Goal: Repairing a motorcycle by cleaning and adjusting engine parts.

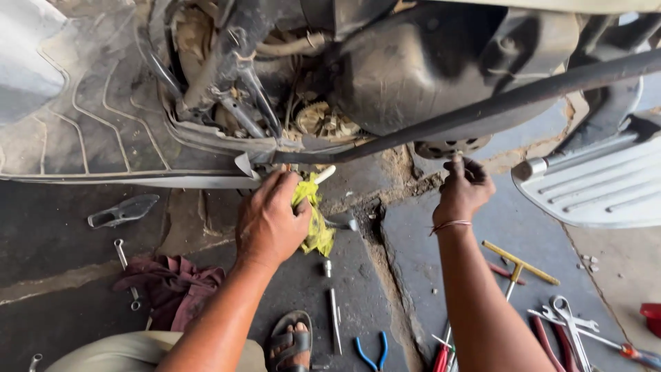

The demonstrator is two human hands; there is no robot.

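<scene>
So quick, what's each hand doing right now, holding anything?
Left hand: closed around a yellow rag under the scooter's underside.
Right hand: fingers curled up at a dark round part; whether it grips anything cannot be told.

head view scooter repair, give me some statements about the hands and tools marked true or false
1. The left hand grips a yellow rag. True.
2. The right hand rests on the floor. False: it is raised to the scooter underside.
3. Blue-handled pliers lie on the floor near the sandalled foot. True.
4. The yellow T-handle wrench is held in the right hand. False: it lies on the floor.
5. A maroon cloth hangs from the scooter. False: it lies on the floor.
</scene>
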